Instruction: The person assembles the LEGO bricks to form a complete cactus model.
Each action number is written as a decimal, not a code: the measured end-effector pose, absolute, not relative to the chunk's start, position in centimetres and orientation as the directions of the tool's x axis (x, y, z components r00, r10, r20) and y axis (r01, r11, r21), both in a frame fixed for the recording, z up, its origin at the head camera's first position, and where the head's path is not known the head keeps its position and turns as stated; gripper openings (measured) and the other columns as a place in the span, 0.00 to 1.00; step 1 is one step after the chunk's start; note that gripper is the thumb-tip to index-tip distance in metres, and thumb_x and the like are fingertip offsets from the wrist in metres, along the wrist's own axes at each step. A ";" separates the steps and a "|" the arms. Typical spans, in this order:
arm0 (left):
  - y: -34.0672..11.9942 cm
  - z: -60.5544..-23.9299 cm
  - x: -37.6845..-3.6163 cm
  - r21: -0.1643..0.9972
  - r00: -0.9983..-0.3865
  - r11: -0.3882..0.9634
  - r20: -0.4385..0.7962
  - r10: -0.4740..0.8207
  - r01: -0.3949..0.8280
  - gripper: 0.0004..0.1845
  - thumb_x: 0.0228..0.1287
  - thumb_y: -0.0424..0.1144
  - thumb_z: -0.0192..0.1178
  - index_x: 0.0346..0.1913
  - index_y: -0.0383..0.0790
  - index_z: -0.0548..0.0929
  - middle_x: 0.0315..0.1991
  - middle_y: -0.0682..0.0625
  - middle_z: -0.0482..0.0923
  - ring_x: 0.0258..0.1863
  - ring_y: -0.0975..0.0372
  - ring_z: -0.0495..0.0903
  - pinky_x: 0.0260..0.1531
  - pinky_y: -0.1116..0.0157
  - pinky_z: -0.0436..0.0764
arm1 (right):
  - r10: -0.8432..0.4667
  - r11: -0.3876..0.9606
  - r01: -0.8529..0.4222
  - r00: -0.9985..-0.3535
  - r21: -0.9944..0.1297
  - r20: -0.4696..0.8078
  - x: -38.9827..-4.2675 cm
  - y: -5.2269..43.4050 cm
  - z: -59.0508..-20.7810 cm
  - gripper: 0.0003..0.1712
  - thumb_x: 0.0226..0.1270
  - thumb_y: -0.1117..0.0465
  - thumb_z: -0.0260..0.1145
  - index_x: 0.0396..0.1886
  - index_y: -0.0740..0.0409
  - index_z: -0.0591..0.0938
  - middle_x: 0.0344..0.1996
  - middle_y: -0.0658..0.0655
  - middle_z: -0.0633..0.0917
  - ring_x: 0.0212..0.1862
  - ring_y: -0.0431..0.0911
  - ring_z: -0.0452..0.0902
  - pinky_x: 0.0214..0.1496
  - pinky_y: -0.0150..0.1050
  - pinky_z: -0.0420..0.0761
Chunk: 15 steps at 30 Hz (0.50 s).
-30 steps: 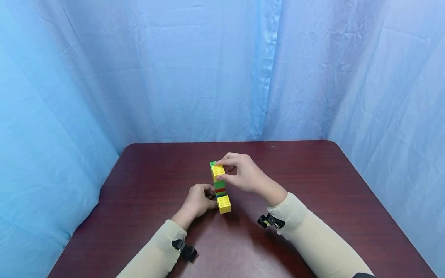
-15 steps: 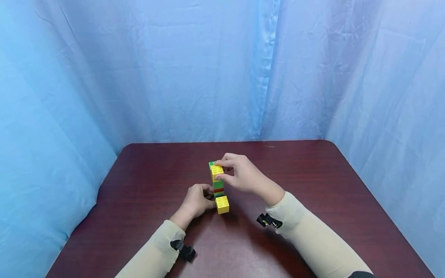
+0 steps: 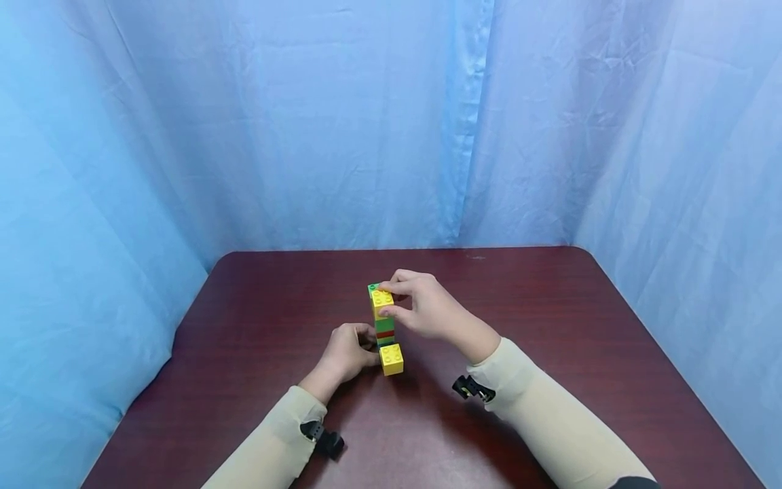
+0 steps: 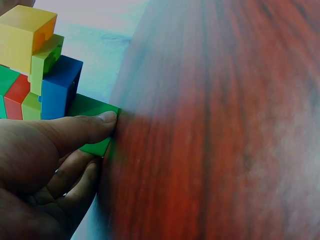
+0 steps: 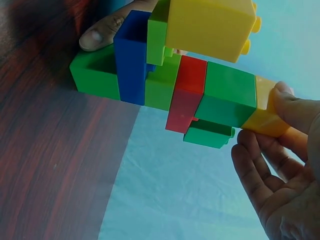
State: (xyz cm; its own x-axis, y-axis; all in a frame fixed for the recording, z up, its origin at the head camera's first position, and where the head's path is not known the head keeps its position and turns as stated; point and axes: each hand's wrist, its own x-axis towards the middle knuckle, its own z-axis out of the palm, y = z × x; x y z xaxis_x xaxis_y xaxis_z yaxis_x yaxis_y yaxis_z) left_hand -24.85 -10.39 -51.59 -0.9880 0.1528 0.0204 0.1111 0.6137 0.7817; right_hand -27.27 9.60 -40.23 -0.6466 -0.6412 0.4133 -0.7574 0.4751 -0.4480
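Observation:
A tower of toy bricks (image 3: 385,326) stands on the dark red table (image 3: 550,326), with green, blue, lime, red and yellow pieces. My right hand (image 3: 421,309) pinches the yellow top brick (image 3: 381,299) between thumb and fingers. In the right wrist view that yellow brick (image 5: 265,117) is under my thumb. My left hand (image 3: 348,352) grips the tower's base, its thumb on the bottom green brick (image 4: 92,112). A yellow brick (image 3: 392,358) juts out low at the front of the tower; it shows large as the yellow brick (image 5: 207,25) in the right wrist view.
Blue curtains (image 3: 305,136) close in the table on the back and both sides. The rest of the tabletop (image 3: 256,305) shows bare wood around the tower. Beige sleeves (image 3: 550,421) cover both forearms.
Almost nothing differs. Both hands stay on the tower, which has shifted only a hair leftward since a second ago.

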 end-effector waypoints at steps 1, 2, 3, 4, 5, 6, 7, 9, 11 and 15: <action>-10.4 -51.6 -24.8 0.780 -0.988 0.616 0.020 0.153 0.111 0.16 0.41 0.39 0.80 0.35 0.51 0.86 0.29 0.62 0.82 0.32 0.67 0.80 0.37 0.64 0.80 | -0.641 0.475 -0.757 -0.647 -0.448 0.413 -27.3 9.6 -40.3 0.27 0.60 0.49 0.71 0.57 0.54 0.82 0.36 0.40 0.76 0.19 0.37 0.64 0.22 0.32 0.70; -10.4 -51.6 -24.8 0.780 -0.988 0.616 0.019 0.154 0.111 0.16 0.41 0.39 0.80 0.35 0.50 0.86 0.29 0.62 0.82 0.32 0.67 0.80 0.36 0.64 0.80 | -0.641 0.475 -0.757 -0.647 -0.449 0.413 -27.3 9.6 -40.3 0.27 0.60 0.49 0.71 0.57 0.54 0.82 0.36 0.39 0.75 0.19 0.37 0.63 0.22 0.32 0.70; -10.5 -51.6 -24.8 0.780 -0.988 0.615 0.018 0.154 0.111 0.16 0.41 0.39 0.80 0.35 0.50 0.86 0.29 0.62 0.82 0.32 0.67 0.80 0.36 0.64 0.80 | -0.641 0.474 -0.757 -0.647 -0.450 0.413 -27.3 9.5 -40.3 0.27 0.60 0.49 0.71 0.57 0.53 0.82 0.36 0.39 0.75 0.19 0.37 0.63 0.22 0.31 0.70; -10.5 -51.6 -24.7 0.781 -0.988 0.615 0.019 0.154 0.111 0.16 0.41 0.39 0.80 0.35 0.50 0.86 0.29 0.62 0.82 0.32 0.67 0.80 0.36 0.64 0.80 | -0.640 0.471 -0.756 -0.648 -0.454 0.414 -27.3 9.5 -40.4 0.27 0.60 0.49 0.71 0.57 0.53 0.82 0.36 0.39 0.75 0.19 0.37 0.64 0.22 0.31 0.70; -10.6 -51.6 -24.7 0.781 -0.988 0.615 0.020 0.153 0.111 0.16 0.41 0.39 0.80 0.35 0.50 0.86 0.29 0.62 0.82 0.32 0.67 0.80 0.36 0.64 0.80 | -0.640 0.470 -0.756 -0.647 -0.456 0.415 -27.3 9.4 -40.4 0.27 0.60 0.49 0.71 0.57 0.53 0.82 0.36 0.38 0.75 0.19 0.37 0.64 0.22 0.31 0.70; -10.7 -51.6 -24.7 0.781 -0.988 0.615 0.019 0.151 0.110 0.16 0.41 0.39 0.80 0.35 0.50 0.86 0.29 0.62 0.82 0.32 0.67 0.80 0.36 0.64 0.80 | -0.639 0.470 -0.755 -0.648 -0.456 0.415 -27.3 9.3 -40.4 0.27 0.60 0.49 0.71 0.57 0.53 0.82 0.36 0.38 0.75 0.19 0.36 0.64 0.22 0.31 0.70; -10.7 -51.6 -24.7 0.781 -0.988 0.614 0.021 0.152 0.111 0.15 0.41 0.39 0.80 0.35 0.50 0.86 0.30 0.62 0.82 0.32 0.67 0.80 0.36 0.64 0.80 | -0.638 0.471 -0.754 -0.650 -0.458 0.413 -27.3 9.3 -40.4 0.27 0.60 0.49 0.71 0.58 0.53 0.82 0.36 0.38 0.75 0.19 0.36 0.64 0.22 0.31 0.70; -10.8 -51.7 -24.7 0.784 -0.988 0.611 0.021 0.151 0.110 0.16 0.41 0.39 0.80 0.35 0.51 0.86 0.30 0.62 0.82 0.32 0.67 0.80 0.36 0.64 0.80 | -0.638 0.478 -0.751 -0.653 -0.456 0.408 -27.3 9.2 -40.4 0.27 0.61 0.48 0.70 0.58 0.53 0.82 0.36 0.37 0.75 0.19 0.36 0.64 0.22 0.31 0.70; -10.9 -51.7 -24.7 0.786 -0.988 0.608 0.019 0.152 0.109 0.16 0.41 0.39 0.80 0.35 0.51 0.86 0.30 0.62 0.82 0.32 0.67 0.80 0.36 0.64 0.80 | -0.642 0.481 -0.751 -0.654 -0.453 0.402 -27.3 9.1 -40.4 0.27 0.61 0.48 0.70 0.58 0.53 0.82 0.37 0.37 0.75 0.19 0.36 0.64 0.22 0.31 0.70; -11.0 -51.9 -24.7 0.794 -0.988 0.598 0.020 0.155 0.111 0.16 0.40 0.40 0.80 0.34 0.52 0.86 0.29 0.63 0.82 0.32 0.67 0.80 0.36 0.64 0.80 | -0.646 0.479 -0.749 -0.654 -0.458 0.393 -27.3 9.1 -40.3 0.27 0.61 0.49 0.70 0.58 0.54 0.81 0.37 0.38 0.76 0.21 0.37 0.66 0.24 0.31 0.72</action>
